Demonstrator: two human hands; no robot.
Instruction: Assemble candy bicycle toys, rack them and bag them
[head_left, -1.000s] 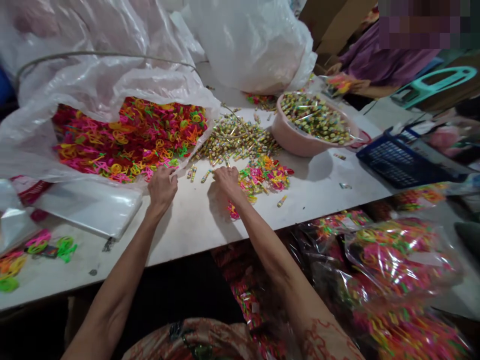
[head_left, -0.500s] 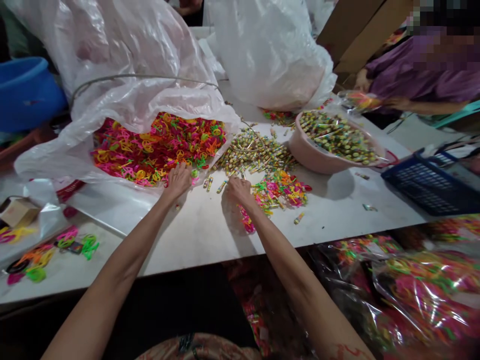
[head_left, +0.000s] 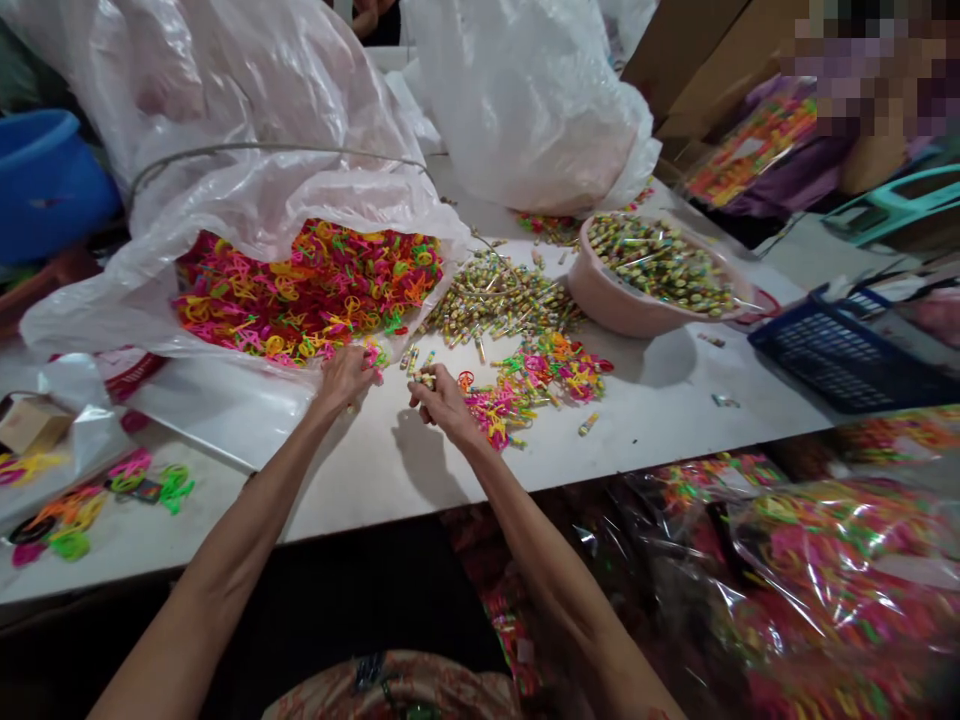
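My left hand [head_left: 346, 380] is closed at the front edge of a white plastic bag [head_left: 67, 315]. At its fingertips shows a small pink and green plastic piece [head_left: 374, 355]. My right hand [head_left: 442, 400] is raised a little over the white table [head_left: 390, 450], its thumb and fingers pinching a small patterned tube [head_left: 424, 379]. Bright pink, yellow, orange and green plastic pieces [head_left: 315, 280] fill the bag's opening. Behind my right hand lies a heap of similar small tubes [head_left: 502, 300]. To its right is a pile of mixed plastic pieces and tubes [head_left: 551, 370].
A pink basin [head_left: 622, 305] heaped with tubes stands at right, near a blue basket [head_left: 817, 350]. Another stuffed plastic bag [head_left: 532, 110] sits behind. Filled clear packets [head_left: 847, 570] lie below the table's right edge. A person in purple [head_left: 795, 180] is at far right.
My right hand has moved left from beside the tube heap, now with a tube in its fingers. My left hand has drawn slightly back from the bag's pieces. The other person's packet has been raised.
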